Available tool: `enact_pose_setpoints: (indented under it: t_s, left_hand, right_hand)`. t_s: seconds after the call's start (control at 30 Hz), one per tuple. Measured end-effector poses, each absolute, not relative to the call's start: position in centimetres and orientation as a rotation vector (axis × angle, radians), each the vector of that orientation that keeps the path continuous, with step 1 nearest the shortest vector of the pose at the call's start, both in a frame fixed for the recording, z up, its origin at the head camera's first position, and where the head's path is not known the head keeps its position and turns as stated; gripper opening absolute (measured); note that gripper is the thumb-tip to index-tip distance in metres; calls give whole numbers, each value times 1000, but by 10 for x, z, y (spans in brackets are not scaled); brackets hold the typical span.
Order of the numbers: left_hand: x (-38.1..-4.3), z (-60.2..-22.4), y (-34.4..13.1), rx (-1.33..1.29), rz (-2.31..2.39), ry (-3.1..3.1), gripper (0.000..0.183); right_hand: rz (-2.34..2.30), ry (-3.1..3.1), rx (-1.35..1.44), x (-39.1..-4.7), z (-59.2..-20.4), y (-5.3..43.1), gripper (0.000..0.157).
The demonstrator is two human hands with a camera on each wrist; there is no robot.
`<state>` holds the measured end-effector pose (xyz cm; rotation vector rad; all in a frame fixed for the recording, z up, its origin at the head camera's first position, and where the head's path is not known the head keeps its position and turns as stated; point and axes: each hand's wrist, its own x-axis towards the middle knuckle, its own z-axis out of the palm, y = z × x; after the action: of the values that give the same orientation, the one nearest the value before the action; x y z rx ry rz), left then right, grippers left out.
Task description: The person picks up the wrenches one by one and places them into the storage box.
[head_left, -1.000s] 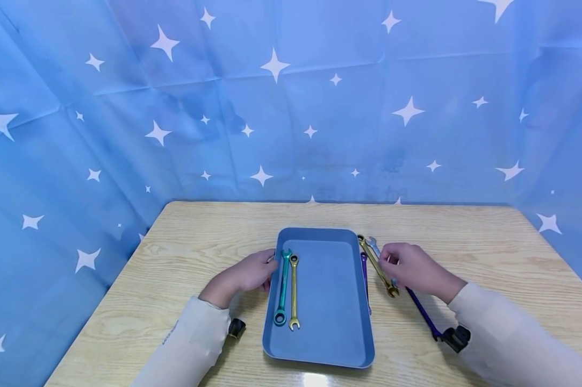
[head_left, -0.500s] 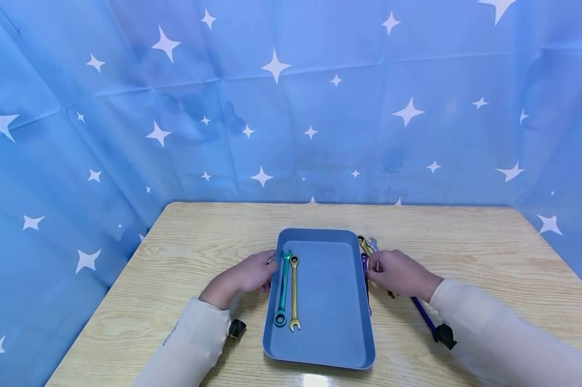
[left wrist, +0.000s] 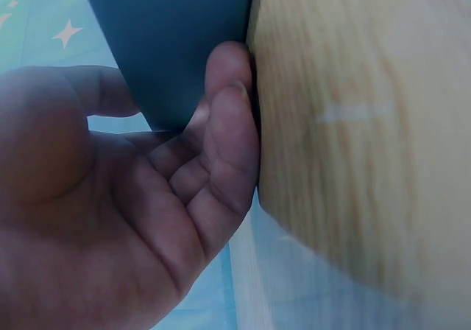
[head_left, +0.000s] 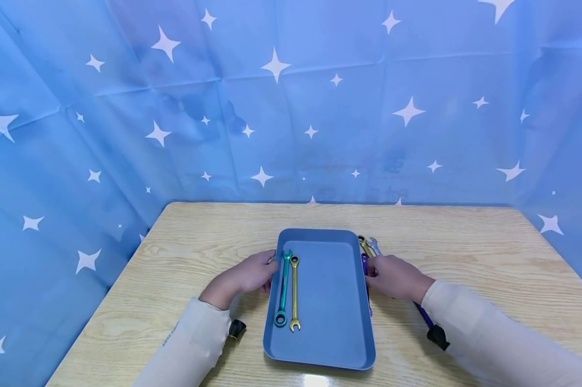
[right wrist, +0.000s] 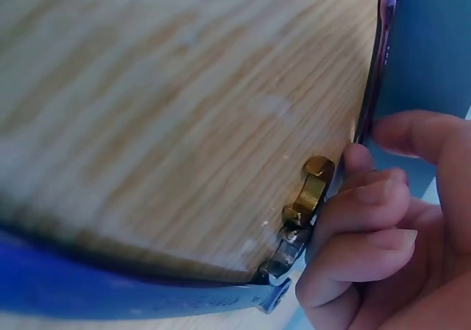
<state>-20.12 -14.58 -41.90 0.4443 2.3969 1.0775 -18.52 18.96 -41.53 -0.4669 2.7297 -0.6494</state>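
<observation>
My left hand grips the left side of a blue tray, thumb at the rim. In the left wrist view its other fingers curl against the tray's outer wall, low by the table. A teal wrench and a gold wrench lie side by side in the tray's left part. At the right outer wall, my right hand pinches a slim purple wrench between thumb and forefinger; the wrench lies along the wall. The other fingers of that hand are curled, close to a second gold wrench.
Under and beside the right hand, the second gold wrench overlaps a silver wrench. A blue-violet wrench lies below the right wrist. The wooden table ends at a blue star-patterned cloth.
My right hand has moved left, from above the gold and silver wrenches to the purple wrench, and taken it between thumb and forefinger. The left hand and tray have stayed put.
</observation>
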Motion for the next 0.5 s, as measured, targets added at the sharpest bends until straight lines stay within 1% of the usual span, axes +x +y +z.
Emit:
enact_pose_setpoints:
  t_s: [0.23, 0.33, 0.5]
  left_hand:
    - [-200, -419, -146, 445, 1077, 2398, 29]
    - [-200, -419, -146, 446, 1070, 2403, 28]
    - [-200, -418, -146, 443, 1062, 2409, 28]
  right_hand:
    - [-611, 2713, -427, -183, -411, 192, 40]
    - [-594, 2717, -431, -183, -412, 194, 43]
    - [-581, 2723, -421, -183, -413, 194, 43]
